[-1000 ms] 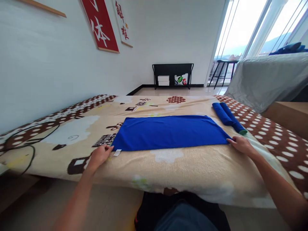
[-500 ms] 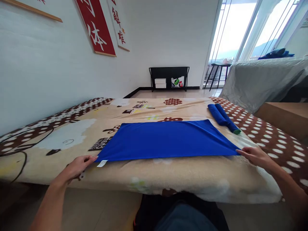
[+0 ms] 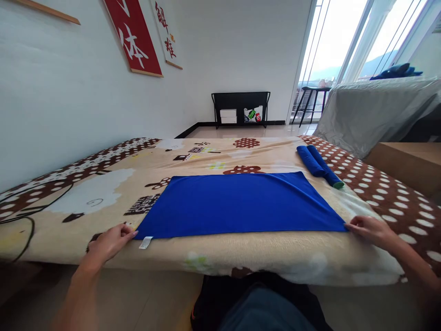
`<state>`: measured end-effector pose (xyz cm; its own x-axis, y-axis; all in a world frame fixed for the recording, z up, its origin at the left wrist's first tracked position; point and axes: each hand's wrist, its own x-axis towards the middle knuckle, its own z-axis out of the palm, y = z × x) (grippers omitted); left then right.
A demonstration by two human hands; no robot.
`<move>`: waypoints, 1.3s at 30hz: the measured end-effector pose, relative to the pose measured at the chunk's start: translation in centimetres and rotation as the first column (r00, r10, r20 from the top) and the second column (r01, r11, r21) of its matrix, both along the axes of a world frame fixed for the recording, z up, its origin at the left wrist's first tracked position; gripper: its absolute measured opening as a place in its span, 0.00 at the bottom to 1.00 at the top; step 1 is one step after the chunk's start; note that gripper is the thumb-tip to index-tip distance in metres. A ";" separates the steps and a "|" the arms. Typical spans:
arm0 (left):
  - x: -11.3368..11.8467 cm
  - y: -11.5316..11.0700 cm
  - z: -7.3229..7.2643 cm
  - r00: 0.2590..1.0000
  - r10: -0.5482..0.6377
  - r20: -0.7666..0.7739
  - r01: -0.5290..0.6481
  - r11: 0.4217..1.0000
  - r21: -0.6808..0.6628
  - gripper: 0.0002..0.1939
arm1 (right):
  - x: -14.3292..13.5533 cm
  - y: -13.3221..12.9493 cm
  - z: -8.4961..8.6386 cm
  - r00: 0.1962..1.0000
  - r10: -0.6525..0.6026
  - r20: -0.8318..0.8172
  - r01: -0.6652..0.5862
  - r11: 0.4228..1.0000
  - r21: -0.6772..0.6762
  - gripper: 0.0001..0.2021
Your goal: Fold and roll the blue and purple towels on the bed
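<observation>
A blue cloth [image 3: 237,202] lies spread out nearly flat on the patterned blanket [image 3: 262,255]. My left hand [image 3: 112,241] pinches its near left corner, beside a small white tag [image 3: 145,242]. At the near right corner, my right hand [image 3: 370,230] has the cloth between thumb and fingers. The near edge runs almost straight between both hands, and slight creases show toward the far right corner. Two blue rolls [image 3: 320,166] lie side by side beyond the cloth on the right, one with a green end.
Black cords [image 3: 32,230] lie at the blanket's left side. A cardboard box [image 3: 406,161] and a plastic-covered piece of furniture [image 3: 375,110] stand at the right. A black shelf [image 3: 241,108] and a stool [image 3: 313,101] are at the back.
Both hands have come slightly nearer to me with the cloth's near corners, and the near edge has moved the same way. The view has shifted a little.
</observation>
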<state>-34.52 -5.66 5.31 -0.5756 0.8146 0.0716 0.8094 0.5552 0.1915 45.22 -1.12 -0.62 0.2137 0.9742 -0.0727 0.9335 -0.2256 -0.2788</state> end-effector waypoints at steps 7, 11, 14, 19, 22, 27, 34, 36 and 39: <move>14.6 11.0 -0.9 0.823 -0.536 -0.188 0.567 0.798 0.206 0.31 | -14.4 7.5 3.9 0.950 0.208 0.232 -0.278 0.901 0.333 0.24; 26.5 18.8 -4.7 0.552 -0.829 -0.095 0.834 0.545 0.090 0.34 | -26.9 13.3 2.5 0.792 0.562 0.237 -0.608 0.756 0.241 0.27; 30.5 22.5 -7.1 0.492 -0.870 -0.024 0.870 0.491 0.040 0.34 | -31.0 16.3 1.1 0.741 0.636 0.215 -0.671 0.712 0.204 0.28; 22.9 25.0 -6.9 0.634 -0.773 0.021 0.773 0.634 0.006 0.35 | -23.1 19.7 -0.4 0.797 0.575 0.183 -0.601 0.787 0.143 0.29; 13.8 24.9 -5.8 0.799 -0.601 0.010 0.601 0.799 -0.006 0.35 | -14.7 20.7 -0.8 0.882 0.437 0.178 -0.460 0.881 0.114 0.31; 5.2 23.3 -4.4 0.924 -0.381 -0.022 0.381 0.924 -0.003 0.37 | -8.2 20.8 -0.6 0.936 0.296 0.191 -0.316 0.945 0.083 0.30; 15.4 23.5 -2.3 0.850 -0.514 -0.116 0.522 0.851 0.055 0.28 | -18.7 21.1 1.6 0.925 0.298 0.236 -0.349 0.912 0.214 0.25; 21.4 24.0 -2.6 0.759 -0.642 -0.103 0.648 0.761 0.034 0.28 | -24.7 21.0 1.7 0.876 0.426 0.226 -0.474 0.850 0.231 0.23; 28.9 24.5 -4.3 0.649 -0.759 -0.058 0.759 0.651 -0.013 0.28 | -31.9 20.4 0.9 0.803 0.562 0.199 -0.596 0.764 0.248 0.24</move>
